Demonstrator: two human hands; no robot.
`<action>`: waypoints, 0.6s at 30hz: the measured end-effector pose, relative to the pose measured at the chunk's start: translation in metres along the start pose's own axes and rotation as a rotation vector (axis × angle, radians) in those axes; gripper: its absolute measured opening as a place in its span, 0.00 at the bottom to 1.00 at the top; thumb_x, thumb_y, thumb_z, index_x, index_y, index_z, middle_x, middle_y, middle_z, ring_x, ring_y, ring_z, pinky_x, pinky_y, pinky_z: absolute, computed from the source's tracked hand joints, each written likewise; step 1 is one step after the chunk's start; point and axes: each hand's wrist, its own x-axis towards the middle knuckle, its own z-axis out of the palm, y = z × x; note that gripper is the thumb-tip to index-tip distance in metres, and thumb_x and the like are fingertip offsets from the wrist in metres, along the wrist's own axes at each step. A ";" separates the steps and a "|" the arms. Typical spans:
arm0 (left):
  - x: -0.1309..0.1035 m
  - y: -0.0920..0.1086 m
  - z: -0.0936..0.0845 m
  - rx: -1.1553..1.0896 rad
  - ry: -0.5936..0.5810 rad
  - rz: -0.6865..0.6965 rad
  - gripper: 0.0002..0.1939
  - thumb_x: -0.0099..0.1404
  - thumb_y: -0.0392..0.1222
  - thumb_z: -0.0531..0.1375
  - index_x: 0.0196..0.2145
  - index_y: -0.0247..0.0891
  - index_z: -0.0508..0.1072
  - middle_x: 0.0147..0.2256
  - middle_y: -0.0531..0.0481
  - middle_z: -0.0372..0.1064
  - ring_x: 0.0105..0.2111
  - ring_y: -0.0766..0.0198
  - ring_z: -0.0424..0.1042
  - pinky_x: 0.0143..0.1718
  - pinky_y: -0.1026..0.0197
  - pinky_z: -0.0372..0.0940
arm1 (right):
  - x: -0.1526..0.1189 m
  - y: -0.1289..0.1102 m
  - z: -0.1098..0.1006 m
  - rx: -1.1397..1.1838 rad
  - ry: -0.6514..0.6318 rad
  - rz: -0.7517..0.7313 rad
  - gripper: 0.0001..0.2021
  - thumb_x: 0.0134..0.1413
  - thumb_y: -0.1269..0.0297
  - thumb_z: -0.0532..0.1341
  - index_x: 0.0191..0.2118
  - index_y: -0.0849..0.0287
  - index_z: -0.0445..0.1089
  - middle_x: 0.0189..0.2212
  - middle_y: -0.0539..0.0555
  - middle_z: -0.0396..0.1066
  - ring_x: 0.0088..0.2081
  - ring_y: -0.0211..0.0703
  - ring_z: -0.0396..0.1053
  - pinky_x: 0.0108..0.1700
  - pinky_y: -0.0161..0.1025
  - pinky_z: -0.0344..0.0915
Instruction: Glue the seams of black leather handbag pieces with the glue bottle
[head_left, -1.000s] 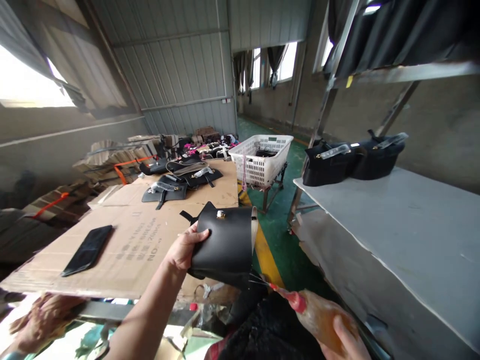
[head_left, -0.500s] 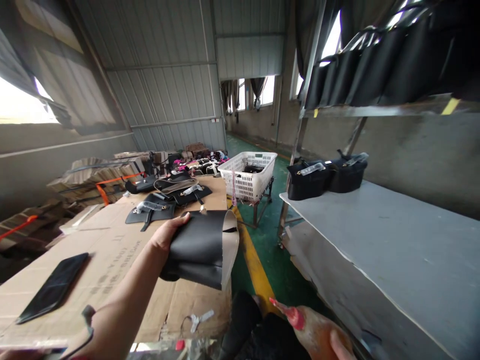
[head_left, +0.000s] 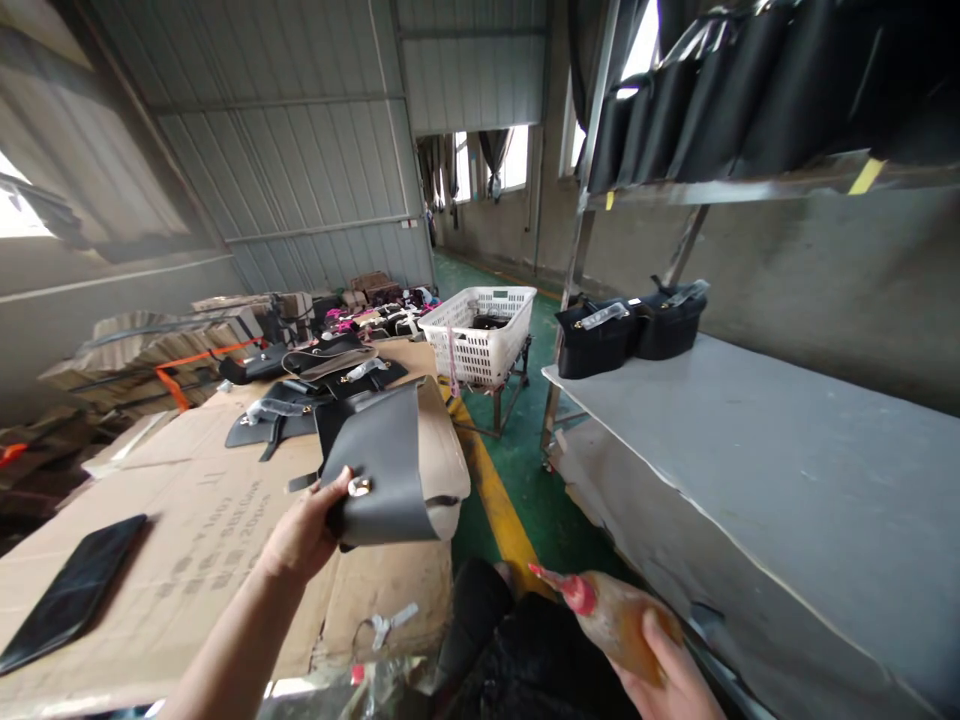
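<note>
My left hand (head_left: 311,525) grips the near left edge of a black leather bag piece (head_left: 382,470), thumb beside a small metal clasp. The piece is held up over the cardboard, its beige inner side open to the right. My right hand (head_left: 667,665) is wrapped round a glue bottle (head_left: 619,610) with a red nozzle that points left. Behind the held piece, black bag parts (head_left: 277,415) with plastic-wrapped fittings lie on the cardboard-covered table (head_left: 202,520).
A black phone (head_left: 71,590) lies at the left. Beyond stands a white basket (head_left: 480,340) on a metal stand. Two black bags (head_left: 596,345) sit on the grey table (head_left: 787,450) at right, under a shelf of black bags (head_left: 750,110). Cardboard stacks (head_left: 157,345) stand back left.
My left hand has turned the bag piece, so the clasp and more of the beige inside show. My right hand has come further into view with the bottle. The camera view has shifted slightly.
</note>
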 end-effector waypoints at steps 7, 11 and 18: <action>-0.058 -0.066 -0.017 0.245 0.018 -0.153 0.22 0.38 0.53 0.77 0.26 0.36 0.79 0.22 0.51 0.75 0.22 0.65 0.71 0.23 0.67 0.65 | -0.001 -0.036 0.026 0.144 0.099 0.027 0.17 0.43 0.51 0.73 0.39 0.52 0.75 0.40 0.56 0.79 0.41 0.55 0.77 0.42 0.48 0.76; -0.068 -0.079 -0.031 0.244 0.088 -0.035 0.22 0.32 0.55 0.77 0.19 0.37 0.78 0.19 0.53 0.73 0.19 0.68 0.67 0.23 0.68 0.63 | -0.002 -0.037 0.021 0.081 0.086 0.040 0.20 0.39 0.54 0.75 0.39 0.51 0.71 0.32 0.51 0.76 0.33 0.49 0.74 0.35 0.43 0.73; -0.059 -0.087 -0.046 0.225 0.152 -0.004 0.21 0.27 0.54 0.77 0.17 0.39 0.78 0.17 0.53 0.72 0.18 0.67 0.66 0.22 0.65 0.64 | -0.023 -0.023 0.014 -0.181 -0.135 0.019 0.20 0.45 0.55 0.72 0.43 0.52 0.69 0.32 0.50 0.73 0.33 0.45 0.70 0.35 0.38 0.68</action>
